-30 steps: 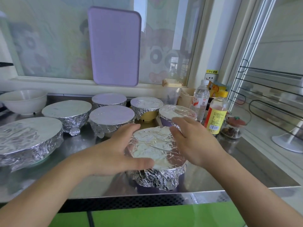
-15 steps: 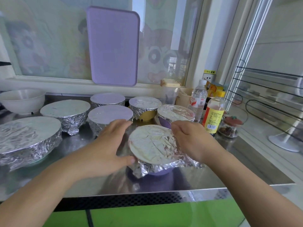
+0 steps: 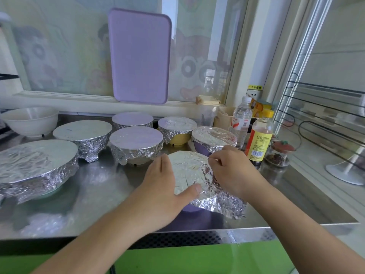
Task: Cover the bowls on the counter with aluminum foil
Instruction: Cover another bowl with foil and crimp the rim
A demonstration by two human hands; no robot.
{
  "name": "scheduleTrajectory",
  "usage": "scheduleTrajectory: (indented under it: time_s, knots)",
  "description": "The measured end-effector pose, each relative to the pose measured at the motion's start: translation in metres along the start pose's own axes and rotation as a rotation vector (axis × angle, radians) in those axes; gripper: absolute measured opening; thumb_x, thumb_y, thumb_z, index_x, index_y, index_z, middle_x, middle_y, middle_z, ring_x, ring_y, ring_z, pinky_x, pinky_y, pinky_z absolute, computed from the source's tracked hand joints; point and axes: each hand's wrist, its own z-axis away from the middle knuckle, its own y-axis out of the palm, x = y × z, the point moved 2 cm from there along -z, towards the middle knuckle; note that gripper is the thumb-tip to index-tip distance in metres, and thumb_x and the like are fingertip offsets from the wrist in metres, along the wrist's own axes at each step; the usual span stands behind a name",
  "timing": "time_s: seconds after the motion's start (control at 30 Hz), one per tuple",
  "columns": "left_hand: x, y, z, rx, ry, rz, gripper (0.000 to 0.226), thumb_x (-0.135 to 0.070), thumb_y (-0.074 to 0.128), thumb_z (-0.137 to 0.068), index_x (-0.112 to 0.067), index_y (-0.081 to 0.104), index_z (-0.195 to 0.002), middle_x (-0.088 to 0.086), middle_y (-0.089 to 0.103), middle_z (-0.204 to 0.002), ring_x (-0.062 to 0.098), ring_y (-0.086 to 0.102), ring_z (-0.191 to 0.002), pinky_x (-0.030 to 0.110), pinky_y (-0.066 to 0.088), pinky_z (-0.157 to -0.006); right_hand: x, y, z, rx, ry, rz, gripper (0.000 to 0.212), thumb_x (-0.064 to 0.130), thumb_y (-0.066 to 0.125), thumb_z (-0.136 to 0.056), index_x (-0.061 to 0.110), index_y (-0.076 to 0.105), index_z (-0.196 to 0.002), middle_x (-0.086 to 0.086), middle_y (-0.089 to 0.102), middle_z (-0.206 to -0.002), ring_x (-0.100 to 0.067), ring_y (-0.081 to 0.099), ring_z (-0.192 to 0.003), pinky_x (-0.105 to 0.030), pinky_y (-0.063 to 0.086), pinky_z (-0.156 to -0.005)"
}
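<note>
A purple bowl (image 3: 189,208) stands near the counter's front edge with a crinkled sheet of aluminum foil (image 3: 187,171) over its top. My left hand (image 3: 162,186) clasps the bowl's left side, thumb pressed on the foil rim. My right hand (image 3: 233,173) pinches the foil at the right rim, where it is bunched and flares out loose. Behind stand several foil-covered bowls (image 3: 136,143), among them a large one (image 3: 35,167) at the left. An uncovered white bowl (image 3: 29,121) sits at the far left.
A water bottle (image 3: 241,121), a yellow-labelled bottle (image 3: 258,141) and a small jar (image 3: 279,153) stand just right of the bowls. A purple cutting board (image 3: 140,56) leans on the window. The steel counter's front edge (image 3: 237,233) runs below the purple bowl.
The foil skirt at the bowl's front has been lifted, showing the purple bowl. My right hand went from lying flat on the rim to pinching the foil at the right side.
</note>
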Motion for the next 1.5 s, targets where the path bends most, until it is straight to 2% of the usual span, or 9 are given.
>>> scheduleTrajectory:
  time_s: [0.17,0.33,0.5,0.83,0.93,1.03,1.13,1.3,1.5]
  knots:
    - [0.014,-0.016,-0.012,0.049,0.012,-0.099,0.12,-0.095,0.035,-0.075,-0.008,0.022,-0.157,0.006,0.026,-0.158,0.023,0.037,-0.141,0.039,0.04,-0.112,0.0,-0.012,0.001,-0.057,0.026,0.088,0.052,0.029,0.048,-0.107,0.017,0.039,-0.057,-0.003,0.045,-0.072,-0.023,0.046,-0.059,-0.035,0.035,-0.055]
    - [-0.014,-0.006,0.008,-0.013,0.015,-0.165,0.127,-0.098,0.024,-0.077,-0.016,-0.019,-0.164,-0.006,-0.021,-0.173,0.012,-0.011,-0.16,0.037,0.009,-0.128,0.0,-0.005,-0.003,-0.029,0.068,0.132,0.039,0.022,0.049,-0.102,0.02,0.04,-0.064,-0.002,0.048,-0.073,-0.025,0.048,-0.064,-0.035,0.03,-0.054]
    - [-0.026,0.012,0.003,-0.022,-0.033,-0.203,0.139,-0.103,0.026,-0.072,-0.009,-0.024,-0.161,0.007,-0.032,-0.17,0.018,-0.028,-0.157,0.035,-0.008,-0.123,0.001,-0.005,0.001,-0.021,0.096,0.161,0.028,0.012,0.05,-0.094,0.021,0.042,-0.069,0.0,0.052,-0.075,-0.026,0.054,-0.069,-0.036,0.037,-0.056]
    - [0.011,-0.042,-0.025,0.226,0.077,-0.11,0.153,-0.108,0.057,-0.046,-0.039,-0.009,-0.166,-0.037,-0.025,-0.162,-0.004,-0.01,-0.156,0.038,0.01,-0.131,-0.004,-0.02,0.016,-0.082,-0.008,0.221,0.044,0.042,0.049,-0.103,0.021,0.043,-0.065,0.001,0.052,-0.07,-0.027,0.053,-0.066,-0.034,0.033,-0.054]
    - [0.008,-0.042,-0.022,0.221,0.054,-0.096,0.155,-0.108,0.054,-0.044,-0.036,-0.01,-0.166,-0.03,-0.02,-0.167,-0.003,-0.007,-0.156,0.036,0.01,-0.13,-0.008,-0.024,0.003,-0.027,-0.032,0.013,0.031,0.056,0.055,-0.1,0.027,0.065,-0.109,0.004,0.061,-0.115,-0.019,0.059,-0.1,-0.04,0.051,-0.083]
    - [-0.002,-0.022,-0.02,0.095,0.017,-0.144,0.162,-0.114,0.043,-0.041,-0.027,-0.016,-0.165,-0.009,-0.021,-0.173,0.012,-0.015,-0.16,0.046,0.009,-0.131,-0.002,-0.017,-0.007,0.284,-0.041,-0.24,0.074,0.065,0.062,-0.096,0.037,0.036,-0.16,0.015,0.032,-0.165,-0.012,0.04,-0.144,-0.041,0.036,-0.12]
    - [-0.004,-0.005,-0.021,0.018,0.029,-0.102,0.158,-0.115,0.042,-0.042,-0.026,0.002,-0.166,0.002,0.008,-0.173,0.02,0.003,-0.16,0.047,0.022,-0.128,0.004,-0.002,-0.007,0.487,-0.123,-0.214,0.093,0.064,0.064,-0.095,0.036,0.013,-0.169,0.024,0.004,-0.173,0.001,0.005,-0.158,-0.037,0.01,-0.13]
    - [-0.006,-0.011,-0.019,0.013,0.063,-0.098,0.128,-0.106,0.06,-0.046,-0.032,0.032,-0.147,-0.017,0.039,-0.142,0.009,0.037,-0.138,0.035,0.042,-0.112,-0.005,-0.004,-0.003,0.575,-0.157,-0.13,0.114,0.081,0.063,-0.083,0.038,0.001,-0.169,0.029,-0.006,-0.171,0.008,-0.007,-0.156,-0.038,0.003,-0.132]
    - [-0.008,-0.024,-0.02,0.153,0.043,-0.154,0.162,-0.097,0.07,-0.05,-0.021,-0.013,-0.166,-0.014,-0.007,-0.174,0.004,0.0,-0.158,0.029,0.012,-0.128,-0.012,-0.017,0.002,0.65,-0.127,-0.173,0.127,0.064,0.083,-0.078,0.038,-0.002,-0.168,0.027,-0.005,-0.172,0.004,0.003,-0.157,-0.036,0.011,-0.132]
